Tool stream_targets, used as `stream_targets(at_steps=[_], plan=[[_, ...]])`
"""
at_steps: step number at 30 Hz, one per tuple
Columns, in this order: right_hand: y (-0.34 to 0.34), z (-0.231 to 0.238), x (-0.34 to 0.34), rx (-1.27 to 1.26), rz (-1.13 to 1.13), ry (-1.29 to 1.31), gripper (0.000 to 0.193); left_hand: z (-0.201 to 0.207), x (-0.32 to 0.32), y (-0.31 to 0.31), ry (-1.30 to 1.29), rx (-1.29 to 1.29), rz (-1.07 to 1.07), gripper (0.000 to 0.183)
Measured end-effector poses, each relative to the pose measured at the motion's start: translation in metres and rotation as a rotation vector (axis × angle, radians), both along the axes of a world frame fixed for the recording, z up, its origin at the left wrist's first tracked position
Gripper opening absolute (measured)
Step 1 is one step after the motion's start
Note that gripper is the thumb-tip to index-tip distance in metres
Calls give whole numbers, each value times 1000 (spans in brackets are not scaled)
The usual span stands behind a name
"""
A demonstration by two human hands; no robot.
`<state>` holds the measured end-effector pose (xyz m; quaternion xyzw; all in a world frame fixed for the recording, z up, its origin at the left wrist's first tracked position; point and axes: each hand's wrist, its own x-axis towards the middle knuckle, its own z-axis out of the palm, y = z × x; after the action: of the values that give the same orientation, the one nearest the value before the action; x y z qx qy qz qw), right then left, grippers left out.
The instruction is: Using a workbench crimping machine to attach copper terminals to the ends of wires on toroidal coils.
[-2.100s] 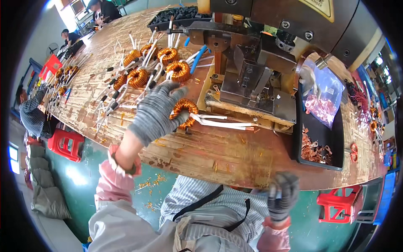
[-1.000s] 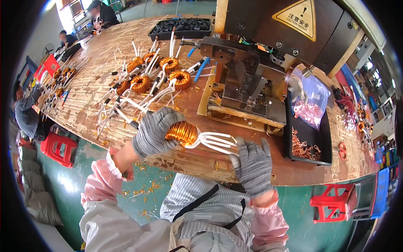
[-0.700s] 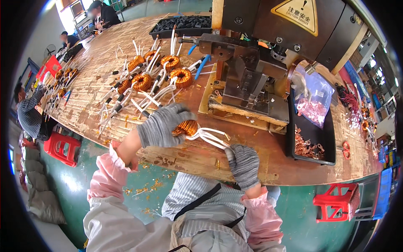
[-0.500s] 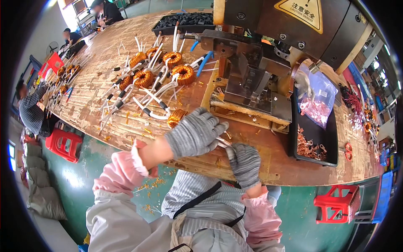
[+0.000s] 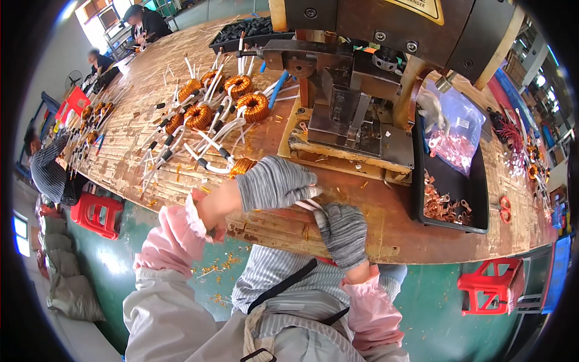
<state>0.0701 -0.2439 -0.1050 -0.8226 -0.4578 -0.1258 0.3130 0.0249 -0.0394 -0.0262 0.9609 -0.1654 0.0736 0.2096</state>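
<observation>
My left hand point(image 5: 274, 184), in a grey knitted glove, is closed on white wires point(image 5: 309, 204) at the near edge of the wooden bench. From the right, my right hand point(image 5: 344, 234), gloved alike, pinches the other end of them; its fingertips partly hide that end. Just behind my left knuckles lies a copper-wound ring coil point(image 5: 242, 167), partly covered by the glove. Whether the held wires belong to it, I cannot tell. Several more ring coils point(image 5: 252, 107) with white leads and black sleeves lie in a heap beyond, to the left.
A dark metal press point(image 5: 347, 114) stands ahead of my hands. At its right a black tray point(image 5: 422, 224) holds copper lugs point(image 5: 443, 205) and a plastic bag point(image 5: 455, 130). Red-handled scissors point(image 5: 505, 209) lie farther right. Co-workers sit at the far left; red stools point(image 5: 96, 214) flank the bench.
My view has shifted slightly, so the press and coils appear farther left. Both hands keep hold of the white wires, and the right fingers have turned more upright around the end.
</observation>
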Motion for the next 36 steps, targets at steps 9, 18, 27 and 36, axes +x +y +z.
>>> stream_targets(at_steps=[9,18,27,36], plan=[[0,-4,2,-15,-3,23,26,17,6,-22,248,-705,-78,36],[0,-1,1,2,18,52,26,21,-3,29,207,-392,21,35],[0,-1,2,36,14,46,22,4,17,20,379,-365,-112,24],[1,-1,0,40,8,69,22,-2,9,15,184,-414,32,21]])
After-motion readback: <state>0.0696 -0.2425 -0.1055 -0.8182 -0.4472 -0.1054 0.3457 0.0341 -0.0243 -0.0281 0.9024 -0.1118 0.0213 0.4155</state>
